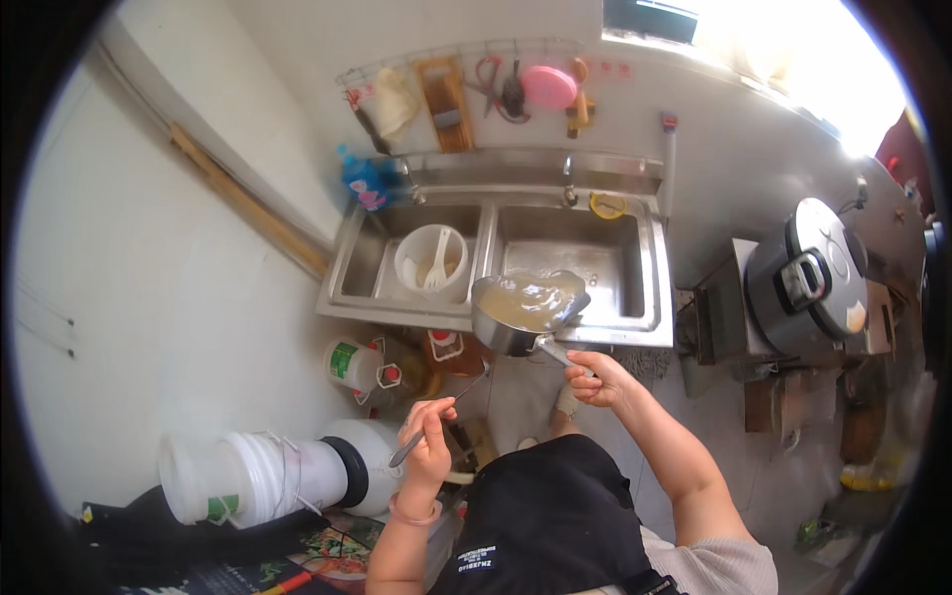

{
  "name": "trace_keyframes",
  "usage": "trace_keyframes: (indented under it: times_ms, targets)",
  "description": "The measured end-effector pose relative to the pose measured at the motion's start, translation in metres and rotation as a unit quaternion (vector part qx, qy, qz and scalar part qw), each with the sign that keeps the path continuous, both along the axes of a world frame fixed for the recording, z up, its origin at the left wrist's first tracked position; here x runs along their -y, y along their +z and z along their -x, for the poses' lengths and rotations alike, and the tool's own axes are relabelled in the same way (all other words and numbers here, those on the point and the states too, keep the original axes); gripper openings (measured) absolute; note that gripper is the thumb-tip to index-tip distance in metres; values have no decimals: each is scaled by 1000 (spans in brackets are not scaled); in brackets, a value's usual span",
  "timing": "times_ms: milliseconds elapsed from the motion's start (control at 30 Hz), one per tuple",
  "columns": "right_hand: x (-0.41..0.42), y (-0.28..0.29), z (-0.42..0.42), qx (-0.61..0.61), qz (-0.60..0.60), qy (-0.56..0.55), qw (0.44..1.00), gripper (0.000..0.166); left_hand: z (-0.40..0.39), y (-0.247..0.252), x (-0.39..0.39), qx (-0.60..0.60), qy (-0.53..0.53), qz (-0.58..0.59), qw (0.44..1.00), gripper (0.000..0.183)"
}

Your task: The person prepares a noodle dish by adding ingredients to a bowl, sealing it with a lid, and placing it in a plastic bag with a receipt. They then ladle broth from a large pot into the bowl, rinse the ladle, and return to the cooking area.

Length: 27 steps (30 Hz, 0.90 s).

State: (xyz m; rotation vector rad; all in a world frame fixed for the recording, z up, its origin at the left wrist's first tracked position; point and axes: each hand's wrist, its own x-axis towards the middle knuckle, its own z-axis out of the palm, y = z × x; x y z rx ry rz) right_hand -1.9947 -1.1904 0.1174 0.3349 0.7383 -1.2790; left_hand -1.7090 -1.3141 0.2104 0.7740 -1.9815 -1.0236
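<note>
My right hand (599,378) grips the grey handle of a saucepan (506,338), which is held over the front rim of the double sink. Pale yellowish, cloudy liquid (532,301) with a shiny, rippled surface fills much of the pan. In my left hand (428,435) is a slim metal utensil (405,450), slanting up toward the pan but apart from it; its exact kind is unclear. A white plastic tub (401,256) stands in the left basin, with a white slotted spatula (439,260) leaning inside.
Behind the sink (487,245) are two faucets (570,178). A yellow-rimmed strainer (608,205) rests at the back rim. Plastic jugs (357,364) stand below left, white buckets (253,476) nearer me. A large rice cooker (766,297) is at right. Tools hang from a wall rack (461,56).
</note>
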Motion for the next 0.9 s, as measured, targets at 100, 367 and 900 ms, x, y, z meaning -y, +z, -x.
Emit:
trace_keyframes:
  times_ms: [100,367,900]
  targets:
    - [25,-17,35,93,46,-2,995,11,50,2,25,-6,16,-14,1000,32]
    - [73,-27,84,169,26,9,985,17,161,13,94,51,-9,9,999,34]
    - [69,-66,103,-11,-60,-200,978,11,418,-65,253,196,-392,171,883,29]
